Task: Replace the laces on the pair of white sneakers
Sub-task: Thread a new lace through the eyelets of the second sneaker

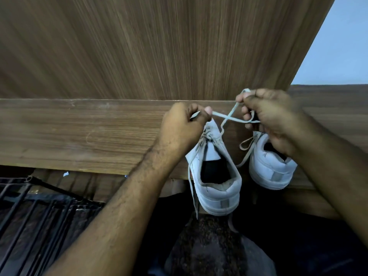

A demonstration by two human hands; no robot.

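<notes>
Two white sneakers stand heel-toward-me on a wooden ledge. The left sneaker [215,176] is laced, and a loose lace end hangs down its left side. The right sneaker [268,168] sits partly under my right hand. A pale lace [231,116] is stretched and crossed between my hands above the left sneaker's tongue. My left hand [183,128] pinches one end of it. My right hand [270,116] grips the other end, with a small loop sticking out above its fingers. Another lace loop [247,144] dangles beside the right sneaker.
A brown wood-grain panel [149,46] rises behind the wooden ledge [79,134]. A black metal rack [39,206] lies at the lower left. A dark speckled mat [209,246] is below the shoes. A pale wall [342,46] shows at the upper right.
</notes>
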